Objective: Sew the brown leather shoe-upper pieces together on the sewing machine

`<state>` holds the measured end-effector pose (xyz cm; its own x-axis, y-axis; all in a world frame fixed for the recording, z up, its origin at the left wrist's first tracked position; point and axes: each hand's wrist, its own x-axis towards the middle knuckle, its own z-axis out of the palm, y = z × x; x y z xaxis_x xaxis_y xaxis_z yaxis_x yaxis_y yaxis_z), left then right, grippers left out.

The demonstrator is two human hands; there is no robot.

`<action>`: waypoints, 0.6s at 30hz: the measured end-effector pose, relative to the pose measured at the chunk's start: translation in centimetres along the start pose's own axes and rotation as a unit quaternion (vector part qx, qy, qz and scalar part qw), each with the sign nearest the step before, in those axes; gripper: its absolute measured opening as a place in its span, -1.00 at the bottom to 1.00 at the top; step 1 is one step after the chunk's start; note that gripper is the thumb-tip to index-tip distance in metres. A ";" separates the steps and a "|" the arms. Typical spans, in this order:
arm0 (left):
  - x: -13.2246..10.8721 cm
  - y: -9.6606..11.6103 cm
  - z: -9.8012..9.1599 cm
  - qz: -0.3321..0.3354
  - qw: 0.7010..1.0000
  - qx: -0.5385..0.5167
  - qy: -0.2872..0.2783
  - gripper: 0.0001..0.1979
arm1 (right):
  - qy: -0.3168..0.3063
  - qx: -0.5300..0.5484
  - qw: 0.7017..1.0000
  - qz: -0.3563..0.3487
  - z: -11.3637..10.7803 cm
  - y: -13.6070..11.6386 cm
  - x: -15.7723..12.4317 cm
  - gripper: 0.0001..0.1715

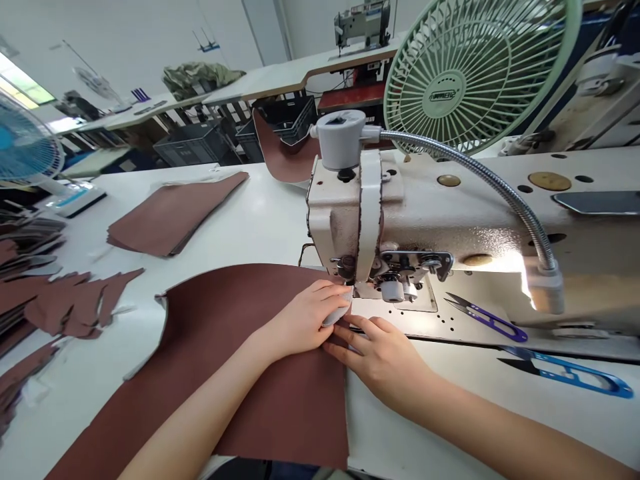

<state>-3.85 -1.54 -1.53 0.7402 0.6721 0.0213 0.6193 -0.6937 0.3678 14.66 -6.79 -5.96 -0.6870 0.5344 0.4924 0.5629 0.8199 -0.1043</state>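
Note:
A large brown leather-like sheet lies on the white table, its edge reaching the needle area of the sewing machine. My left hand rests on the sheet beside the needle. Its fingers are closed over a small grey, ribbed piece, which shows between them. From the right, my right hand reaches across the sheet's edge, fingers stretched out and apart. Its fingertips touch the sheet just below the grey piece. The needle tip and the underside of the sheet are hidden.
Purple thread snips and blue thread snips lie right of my hands. A bendy lamp hangs over the machine bed. Brown panels and smaller cut pieces lie left. A green fan stands behind the machine.

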 end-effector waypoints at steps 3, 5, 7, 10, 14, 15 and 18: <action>0.0 0.0 0.0 -0.001 1.000 0.000 0.002 -0.68 | -0.004 0.004 1.000 -0.002 0.0 0.0 -0.1 -0.67; 0.0 0.0 0.0 -0.001 1.000 -0.004 0.003 -0.68 | -0.008 0.003 1.000 -0.001 0.0 0.0 -0.1 -0.68; 0.1 0.0 0.0 -0.005 1.000 -0.009 0.002 -0.68 | -0.010 0.002 1.000 -0.001 0.0 0.1 -0.1 -0.68; 0.5 -0.1 0.0 -0.020 1.000 -0.011 -0.002 -0.69 | -0.022 -0.009 1.000 0.002 0.1 0.3 -0.1 -0.66; 0.6 0.1 -0.1 -0.025 1.000 -0.008 0.000 -0.70 | -0.048 -0.032 0.998 0.001 0.1 0.0 -0.1 -0.63; 0.5 0.2 -0.2 -0.021 1.000 -0.006 -0.002 -0.70 | -0.051 -0.039 0.998 -0.004 0.1 -0.3 -0.2 -0.63; -0.1 0.7 -0.5 -0.006 0.999 0.033 -0.021 -0.67 | -0.058 -0.062 0.996 -0.024 0.0 -1.5 -0.7 -0.61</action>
<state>-3.63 -2.00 -0.85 0.7415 0.6706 -0.0217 0.6435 -0.7016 0.3059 14.26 -8.42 -6.09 -0.7589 0.5213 0.3902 0.5756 0.8173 0.0276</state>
